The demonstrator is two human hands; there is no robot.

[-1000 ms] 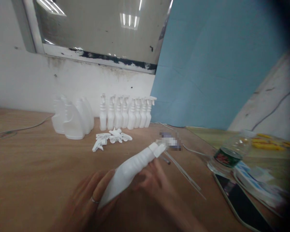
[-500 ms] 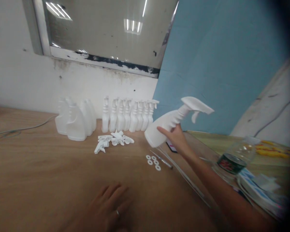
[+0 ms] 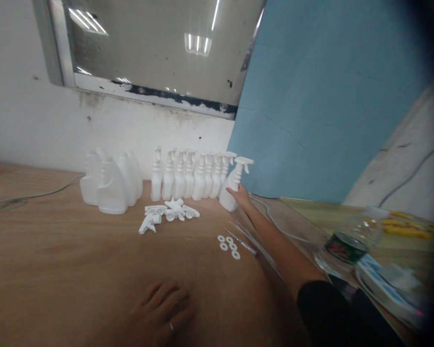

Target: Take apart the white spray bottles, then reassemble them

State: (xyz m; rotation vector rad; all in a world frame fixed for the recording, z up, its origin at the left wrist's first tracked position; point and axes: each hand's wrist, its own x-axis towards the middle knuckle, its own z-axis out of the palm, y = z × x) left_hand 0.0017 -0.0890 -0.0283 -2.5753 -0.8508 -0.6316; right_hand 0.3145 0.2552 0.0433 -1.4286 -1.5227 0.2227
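At the right end of the row, my right hand [image 3: 241, 194] is wrapped round a white spray bottle [image 3: 230, 192], which leans slightly to the right with its trigger head on. Beside it, several like spray bottles [image 3: 198, 182] stand upright along the wall. My left hand [image 3: 166, 308], with a ring on one finger, rests on the table near the front, fingers spread and nothing in it. Loose white trigger heads [image 3: 171, 210] lie in a pile before the row. Several white washers [image 3: 232, 246] lie next to a thin pen-like tool [image 3: 241, 241] and thin clear tubes [image 3: 260, 248].
White bottles without heads [image 3: 112, 193] stand at the back left. To the right are a clear water bottle [image 3: 347, 246], a power strip [image 3: 386, 284] and a dark phone [image 3: 343, 286], partly behind my sleeve. A cable [image 3: 271, 217] runs along the back.
My right hand has carried the spray bottle from the front up and over to the row's right end, turning it more upright. My left hand has let go of it and come down onto the table.
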